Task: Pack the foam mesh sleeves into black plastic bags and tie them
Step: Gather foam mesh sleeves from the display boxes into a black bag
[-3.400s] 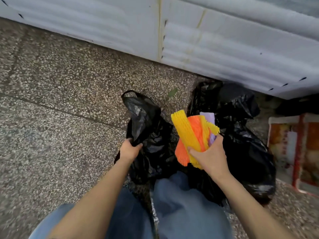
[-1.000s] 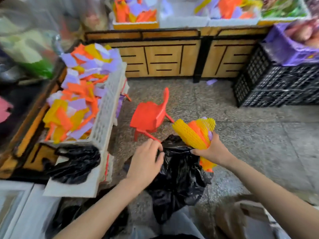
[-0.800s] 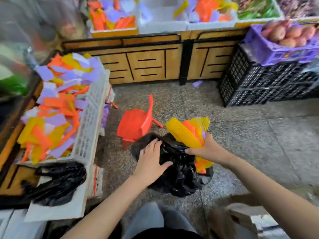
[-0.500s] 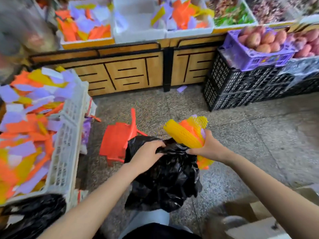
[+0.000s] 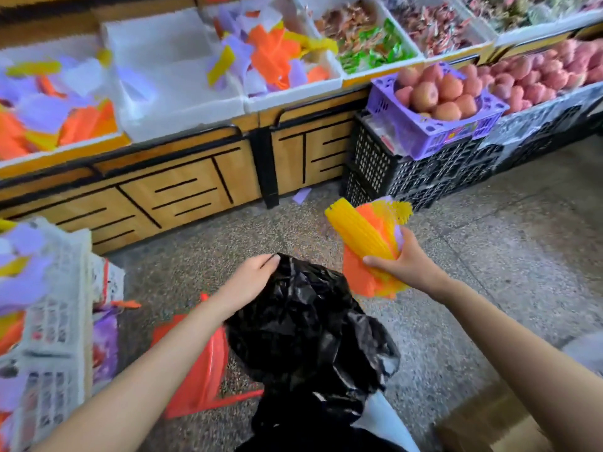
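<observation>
A crumpled black plastic bag (image 5: 306, 334) hangs in front of me over the speckled floor. My left hand (image 5: 251, 278) grips the bag's top edge at its left side. My right hand (image 5: 404, 259) holds a bunch of yellow, orange and purple foam mesh sleeves (image 5: 368, 243) just right of the bag's top, outside the bag. More loose sleeves fill a white basket (image 5: 62, 308) at the left and white foam boxes (image 5: 270, 57) on the wooden stand behind.
A red plastic chair (image 5: 199, 363) lies tipped on the floor under my left arm. Black crates (image 5: 404, 168) carry a purple basket of fruit (image 5: 437, 102) at the right. A cardboard box (image 5: 489, 422) sits at the lower right. Bare floor stretches to the right.
My view has swung from the wall to the stand and kept tilting up. My left hand has lifted the bag's top edge higher, and the sleeves in my right hand rose with it.
</observation>
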Available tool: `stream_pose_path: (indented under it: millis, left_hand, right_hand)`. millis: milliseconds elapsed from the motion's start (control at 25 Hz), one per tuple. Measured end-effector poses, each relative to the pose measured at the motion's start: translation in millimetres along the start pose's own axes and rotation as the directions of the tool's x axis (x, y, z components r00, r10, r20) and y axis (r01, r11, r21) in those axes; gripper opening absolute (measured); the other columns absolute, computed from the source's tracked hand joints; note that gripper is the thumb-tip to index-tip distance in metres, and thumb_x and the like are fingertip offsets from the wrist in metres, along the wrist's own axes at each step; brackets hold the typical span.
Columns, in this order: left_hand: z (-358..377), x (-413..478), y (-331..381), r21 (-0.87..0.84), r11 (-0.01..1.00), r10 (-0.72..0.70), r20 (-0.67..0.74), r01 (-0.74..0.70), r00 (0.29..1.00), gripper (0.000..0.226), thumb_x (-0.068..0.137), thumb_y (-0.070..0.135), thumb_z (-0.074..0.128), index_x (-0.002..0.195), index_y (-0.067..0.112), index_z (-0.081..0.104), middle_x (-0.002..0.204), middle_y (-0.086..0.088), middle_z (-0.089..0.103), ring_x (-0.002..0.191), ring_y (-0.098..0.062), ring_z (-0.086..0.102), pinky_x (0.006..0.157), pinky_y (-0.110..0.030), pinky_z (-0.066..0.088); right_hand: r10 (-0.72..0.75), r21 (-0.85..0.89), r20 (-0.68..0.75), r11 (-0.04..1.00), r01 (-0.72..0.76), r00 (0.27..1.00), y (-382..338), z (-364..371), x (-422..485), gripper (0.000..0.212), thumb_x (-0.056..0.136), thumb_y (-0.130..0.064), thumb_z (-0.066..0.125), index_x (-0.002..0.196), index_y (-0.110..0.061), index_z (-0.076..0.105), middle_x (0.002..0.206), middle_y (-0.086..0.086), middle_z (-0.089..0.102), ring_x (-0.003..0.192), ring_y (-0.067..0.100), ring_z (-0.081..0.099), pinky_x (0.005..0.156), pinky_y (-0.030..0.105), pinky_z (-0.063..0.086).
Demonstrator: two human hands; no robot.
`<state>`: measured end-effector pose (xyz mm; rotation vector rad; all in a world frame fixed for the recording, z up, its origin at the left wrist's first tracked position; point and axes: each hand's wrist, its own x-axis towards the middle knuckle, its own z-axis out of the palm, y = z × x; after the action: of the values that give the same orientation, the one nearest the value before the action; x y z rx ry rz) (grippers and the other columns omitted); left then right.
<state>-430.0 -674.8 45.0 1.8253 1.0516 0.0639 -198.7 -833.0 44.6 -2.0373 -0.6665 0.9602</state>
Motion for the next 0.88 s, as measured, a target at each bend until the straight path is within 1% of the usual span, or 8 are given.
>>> stream_pose_path:
  millis: [80, 200, 360, 440, 520, 680, 760, 880]
  left_hand:
    - [-17.4, 43.1, 9.1, 0.296, 0.955, 0.040, -0.073, -0.017, 0.997, 0.033, 0.101, 0.028, 0.040, 0.092, 0.005, 0.062, 0.093, -0.009, 0.065, 0.082, -0.019, 0.053, 0.068, -0.029, 0.033]
    - [-40.2, 107.6, 27.8, 0.369, 0.928, 0.000, -0.154, 0.057, 0.988, 0.039, 0.102, 0.034, 0.036, 0.084, 0.009, 0.060, 0.080, -0.005, 0.062, 0.074, -0.021, 0.056, 0.067, -0.033, 0.040]
    - [-65.8, 183.5, 70.4, 0.338, 0.930, -0.047, -0.285, 0.147, 0.957, 0.043, 0.103, 0.033, 0.032, 0.074, 0.008, 0.053, 0.069, -0.003, 0.051, 0.074, -0.025, 0.052, 0.065, -0.033, 0.034]
    - [-75.8, 215.4, 96.0, 0.254, 0.953, -0.075, -0.325, 0.163, 0.943, 0.044, 0.103, 0.031, 0.032, 0.069, 0.008, 0.046, 0.065, -0.003, 0.044, 0.071, -0.023, 0.047, 0.062, -0.033, 0.028]
    - [-82.3, 245.5, 117.2, 0.112, 0.984, -0.089, -0.361, 0.138, 0.928, 0.043, 0.103, 0.032, 0.032, 0.070, 0.009, 0.046, 0.069, -0.008, 0.047, 0.067, -0.021, 0.046, 0.059, -0.032, 0.026]
    - [-105.1, 287.0, 145.6, -0.106, 0.992, -0.103, -0.437, 0.063, 0.894, 0.032, 0.103, 0.031, 0.033, 0.078, 0.021, 0.050, 0.076, 0.002, 0.049, 0.069, -0.011, 0.045, 0.064, -0.027, 0.030]
    - [-125.1, 298.5, 147.6, -0.037, 0.997, -0.071, -0.507, 0.060, 0.859, 0.032, 0.103, 0.030, 0.033, 0.081, 0.020, 0.055, 0.076, 0.005, 0.052, 0.072, -0.012, 0.049, 0.071, -0.029, 0.034]
    - [-152.3, 315.3, 138.1, 0.126, 0.981, -0.053, -0.544, 0.145, 0.837, 0.031, 0.103, 0.024, 0.034, 0.107, 0.010, 0.062, 0.098, 0.002, 0.059, 0.092, -0.024, 0.056, 0.073, -0.024, 0.031]
  right_hand:
    - [-0.092, -0.015, -0.158, 0.996, 0.091, 0.983, -19.0, -13.8, 23.9, 0.097, 0.066, -0.030, 0.082, 0.141, -0.011, 0.022, 0.122, 0.000, 0.047, 0.108, 0.013, 0.049, 0.087, 0.027, 0.041]
    - [-0.258, 0.145, -0.155, 0.949, 0.280, 0.954, -60.5, -27.8, 59.4, 0.093, 0.063, -0.039, 0.083, 0.134, -0.010, 0.030, 0.121, 0.000, 0.052, 0.102, 0.005, 0.057, 0.083, 0.021, 0.047]
    - [-0.336, 0.278, 0.433, 0.932, 0.231, 0.836, -100.9, -35.2, 107.7, 0.073, 0.061, -0.022, 0.079, 0.121, -0.021, 0.036, 0.114, -0.005, 0.059, 0.096, 0.003, 0.065, 0.073, 0.021, 0.053]
    - [-0.192, 0.018, 0.689, 0.969, 0.248, 0.699, -104.3, -32.8, 140.5, 0.085, 0.063, -0.032, 0.085, 0.130, -0.025, 0.034, 0.123, -0.006, 0.057, 0.106, 0.009, 0.062, 0.083, 0.028, 0.054]
    - [-0.022, -0.284, 0.754, 0.890, 0.356, 0.656, -100.6, -26.4, 184.7, 0.104, 0.061, -0.047, 0.083, 0.142, -0.025, 0.023, 0.138, -0.006, 0.047, 0.120, 0.012, 0.051, 0.099, 0.032, 0.046]
    - [-0.052, -0.504, 0.550, 0.775, 0.381, 0.834, -128.1, -27.4, 281.7, 0.094, 0.067, -0.048, 0.079, 0.136, -0.011, 0.027, 0.134, 0.008, 0.048, 0.118, 0.024, 0.051, 0.089, 0.032, 0.043]
    - [-0.136, -0.485, 0.316, 0.827, 0.283, 0.939, -154.3, -37.4, 327.3, 0.093, 0.067, -0.047, 0.079, 0.135, -0.009, 0.027, 0.132, 0.012, 0.049, 0.118, 0.029, 0.052, 0.088, 0.036, 0.044]
    - [-0.224, -0.379, 0.069, 0.895, 0.234, 0.972, -200.9, -39.2, 378.3, 0.097, 0.067, -0.045, 0.079, 0.141, -0.010, 0.025, 0.136, 0.014, 0.046, 0.122, 0.031, 0.048, 0.094, 0.038, 0.041]
